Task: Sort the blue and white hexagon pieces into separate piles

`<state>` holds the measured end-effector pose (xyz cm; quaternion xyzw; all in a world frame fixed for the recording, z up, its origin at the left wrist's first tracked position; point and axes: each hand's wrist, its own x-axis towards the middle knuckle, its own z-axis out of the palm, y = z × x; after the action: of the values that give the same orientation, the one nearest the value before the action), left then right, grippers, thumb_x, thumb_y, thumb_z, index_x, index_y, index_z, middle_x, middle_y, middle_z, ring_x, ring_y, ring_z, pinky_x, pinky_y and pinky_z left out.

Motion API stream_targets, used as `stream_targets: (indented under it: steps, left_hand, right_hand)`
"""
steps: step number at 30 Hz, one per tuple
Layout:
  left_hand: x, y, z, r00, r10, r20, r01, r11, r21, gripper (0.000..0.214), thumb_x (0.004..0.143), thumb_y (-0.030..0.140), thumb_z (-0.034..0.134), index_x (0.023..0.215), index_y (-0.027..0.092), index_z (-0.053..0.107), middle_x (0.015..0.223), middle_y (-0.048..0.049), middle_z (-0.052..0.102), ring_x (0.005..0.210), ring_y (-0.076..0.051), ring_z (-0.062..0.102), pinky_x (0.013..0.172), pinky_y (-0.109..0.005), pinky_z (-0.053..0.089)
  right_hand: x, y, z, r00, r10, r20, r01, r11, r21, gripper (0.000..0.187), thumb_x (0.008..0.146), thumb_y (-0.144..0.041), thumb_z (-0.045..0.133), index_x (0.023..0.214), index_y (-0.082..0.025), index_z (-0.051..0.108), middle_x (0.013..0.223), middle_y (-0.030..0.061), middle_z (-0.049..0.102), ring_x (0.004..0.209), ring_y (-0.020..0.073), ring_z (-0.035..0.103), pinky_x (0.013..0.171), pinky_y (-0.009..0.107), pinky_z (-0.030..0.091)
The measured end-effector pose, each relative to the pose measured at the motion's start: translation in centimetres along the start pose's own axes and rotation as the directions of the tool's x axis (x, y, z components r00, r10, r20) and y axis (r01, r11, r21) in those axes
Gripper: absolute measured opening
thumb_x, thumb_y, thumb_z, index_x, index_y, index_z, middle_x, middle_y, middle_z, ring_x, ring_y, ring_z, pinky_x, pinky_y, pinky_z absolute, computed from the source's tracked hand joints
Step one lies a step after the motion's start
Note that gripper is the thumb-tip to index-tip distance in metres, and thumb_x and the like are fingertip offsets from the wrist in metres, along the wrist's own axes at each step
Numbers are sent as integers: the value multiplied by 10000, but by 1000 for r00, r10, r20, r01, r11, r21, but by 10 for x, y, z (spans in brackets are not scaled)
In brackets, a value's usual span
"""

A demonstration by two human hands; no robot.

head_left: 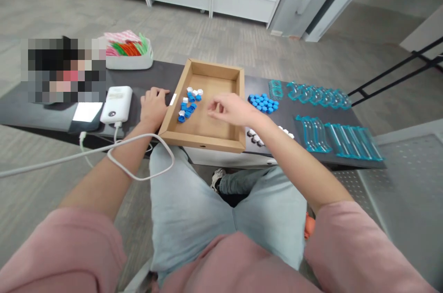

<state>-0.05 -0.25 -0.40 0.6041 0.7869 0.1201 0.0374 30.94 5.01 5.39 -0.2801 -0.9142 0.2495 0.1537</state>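
Note:
A shallow cardboard tray point(238, 99) stands on the dark table in front of me. Small blue and white hexagonal pieces point(188, 104) lie clustered in its left part. My left hand point(154, 104) rests flat on the table against the tray's left wall, fingers stretched out. My right hand point(230, 109) hovers over the middle of the tray, fingers curled in a loose pinch; I cannot make out anything in them. A pile of blue hexagonal pieces point(263, 102) lies just right of the tray, and white pieces point(256, 137) lie under my right forearm.
Clear turquoise curved parts point(318, 94) lie in rows at the right of the table. A white power bank point(116, 104) with a cable, a phone point(86, 113) and a white bin of coloured items point(128, 50) are at the left. A blurred area lies at the far left.

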Motion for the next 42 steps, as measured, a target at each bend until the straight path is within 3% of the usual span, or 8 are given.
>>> stream_targets:
  steps: [6, 13, 19, 25, 28, 33, 37, 42]
  left_hand:
    - [0, -2, 4, 1000, 8, -4, -8, 1000, 3, 685, 1118, 489, 414, 1677, 172, 650, 1685, -285, 613, 1561, -487, 545, 1270, -572, 407]
    - [1, -2, 4, 1000, 11, 5, -11, 1000, 2, 719, 1130, 550, 379, 1679, 168, 641, 1707, -278, 588, 1567, -485, 537, 1281, -569, 402]
    - [-2, 2, -2, 1000, 5, 11, -5, 1000, -10, 760, 1127, 587, 340, 1679, 159, 642, 1687, -292, 597, 1559, -483, 538, 1295, -572, 403]
    - [-4, 3, -7, 999, 29, 44, -28, 1000, -9, 819, 1110, 570, 295, 1688, 88, 618, 1702, -316, 571, 1536, -499, 530, 1295, -637, 405]
    - [-1, 0, -5, 998, 38, 43, -38, 999, -6, 823, 1090, 542, 291, 1674, 65, 623, 1694, -337, 563, 1525, -528, 531, 1277, -679, 415]
    - [3, -3, -3, 998, 35, 61, -36, 999, 23, 792, 1062, 461, 293, 1669, 73, 622, 1702, -353, 552, 1518, -543, 530, 1250, -703, 436]
    - [3, -2, -5, 996, 35, 85, -38, 999, 34, 825, 1050, 481, 298, 1682, 51, 607, 1701, -371, 539, 1526, -554, 534, 1250, -702, 440]
    - [0, 1, -7, 997, 23, 67, -26, 999, 47, 809, 1064, 482, 280, 1675, 72, 618, 1711, -357, 550, 1521, -536, 546, 1254, -686, 446]
  right_hand:
    - [64, -46, 57, 963, -92, 253, 169, 937, -304, 206, 1063, -224, 786, 1267, -199, 787, 1396, 144, 774, 1160, 304, 739, 859, 375, 500]
    - [59, -43, 68, 958, -75, 277, 162, 939, -303, 145, 1070, -159, 720, 1187, -220, 780, 1378, 126, 766, 1094, 281, 708, 806, 368, 456]
    - [36, -33, 47, 978, -95, 186, 120, 984, -130, 244, 1056, -161, 690, 1288, -187, 761, 1271, 126, 782, 1065, 283, 688, 911, 378, 495]
    - [-50, 14, -29, 997, 33, -72, -40, 994, -100, 301, 1190, -348, 566, 1348, -240, 798, 1249, 123, 756, 1150, 289, 699, 1090, 450, 542]
    - [-104, 56, -70, 944, 236, -230, -248, 969, -24, 273, 1122, -468, 678, 1232, -248, 797, 1167, 98, 791, 1044, 270, 710, 1022, 449, 578]
    - [-165, 124, -105, 764, 513, -391, -451, 858, 243, 400, 875, -600, 886, 977, -260, 701, 965, 52, 798, 852, 229, 707, 810, 378, 589]
    - [-175, 153, -104, 672, 611, -419, -574, 787, 226, 351, 824, -495, 925, 874, -268, 661, 884, 27, 795, 822, 232, 733, 842, 394, 614]
    - [-163, 166, -93, 637, 655, -407, -692, 718, 74, 242, 868, -327, 889, 806, -265, 663, 905, 49, 824, 931, 264, 783, 973, 427, 626]
